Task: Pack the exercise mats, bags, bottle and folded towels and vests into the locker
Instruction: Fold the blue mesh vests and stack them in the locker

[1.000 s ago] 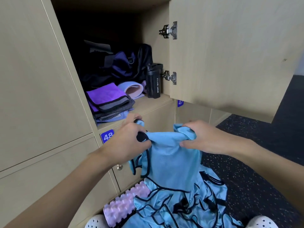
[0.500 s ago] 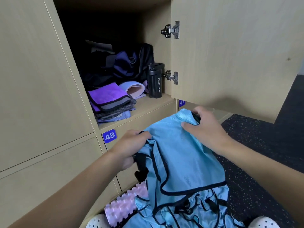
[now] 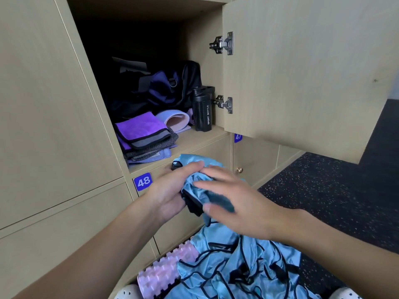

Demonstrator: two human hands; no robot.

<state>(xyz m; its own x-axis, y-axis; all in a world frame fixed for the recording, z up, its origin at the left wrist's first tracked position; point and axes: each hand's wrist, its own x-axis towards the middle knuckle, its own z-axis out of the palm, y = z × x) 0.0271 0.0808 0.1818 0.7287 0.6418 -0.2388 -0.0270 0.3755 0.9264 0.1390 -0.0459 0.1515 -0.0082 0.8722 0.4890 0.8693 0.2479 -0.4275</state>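
We hold a folded blue vest (image 3: 192, 182) just below the open locker (image 3: 198, 139). Our left grip (image 3: 168, 193) is curled round it from beneath with the thumb on top, while our right grip (image 3: 235, 203) lies flat on it, fingers straight and grasping nothing. Inside the locker sit folded purple towels (image 3: 142, 130), a rolled mat (image 3: 174, 120), an upright black sport bottle (image 3: 203, 113) and a dark purple bag (image 3: 159, 89) behind; below our arms a heap of blue vests (image 3: 237, 266) touches a pink ridged roller (image 3: 166, 270).
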